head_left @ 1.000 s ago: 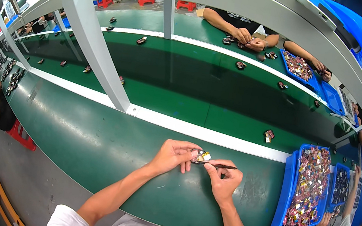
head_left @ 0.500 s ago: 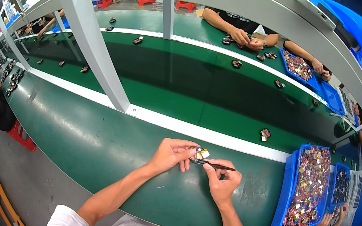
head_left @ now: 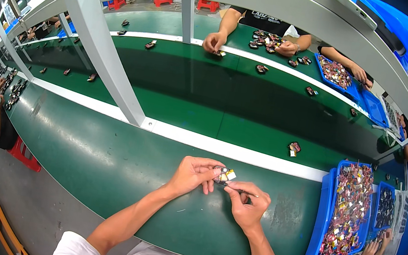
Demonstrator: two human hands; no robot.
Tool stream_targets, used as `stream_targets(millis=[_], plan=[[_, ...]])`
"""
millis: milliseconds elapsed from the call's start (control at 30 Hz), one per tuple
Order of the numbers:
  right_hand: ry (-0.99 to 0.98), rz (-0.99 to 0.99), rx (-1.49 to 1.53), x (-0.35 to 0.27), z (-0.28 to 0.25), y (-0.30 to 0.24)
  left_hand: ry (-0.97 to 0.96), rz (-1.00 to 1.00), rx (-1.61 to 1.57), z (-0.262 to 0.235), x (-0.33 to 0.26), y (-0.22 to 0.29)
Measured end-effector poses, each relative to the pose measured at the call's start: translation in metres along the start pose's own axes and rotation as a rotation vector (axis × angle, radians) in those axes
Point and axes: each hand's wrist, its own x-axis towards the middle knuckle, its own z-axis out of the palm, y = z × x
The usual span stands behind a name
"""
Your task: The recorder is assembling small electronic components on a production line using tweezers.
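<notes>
Below my remote camera: left hand [head_left: 191, 175] pinching black, yellow-and-white device [head_left: 223, 176]; right hand [head_left: 250, 205], hold unclear; blue tray [head_left: 324, 219], reddish parts [head_left: 351, 202] inside.

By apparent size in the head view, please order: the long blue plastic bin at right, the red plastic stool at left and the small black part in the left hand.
Long blue plastic bin
Red plastic stool
Small black part
</notes>
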Motion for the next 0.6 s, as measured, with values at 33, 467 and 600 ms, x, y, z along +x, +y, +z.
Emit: stream_targets(millis=[33,467,600], plan=[[0.000,0.001,0.000,0.001,0.001,-0.001,-0.002,-0.001,0.003,0.000,0.000,0.000],[-0.065,-0.322,-0.225,0.000,0.001,0.007,0.108,0.040,0.131,0.012,-0.002,-0.007],[-0.069,-0.312,-0.233,0.000,0.001,0.007,0.094,0.077,0.195,0.012,-0.001,-0.009]])
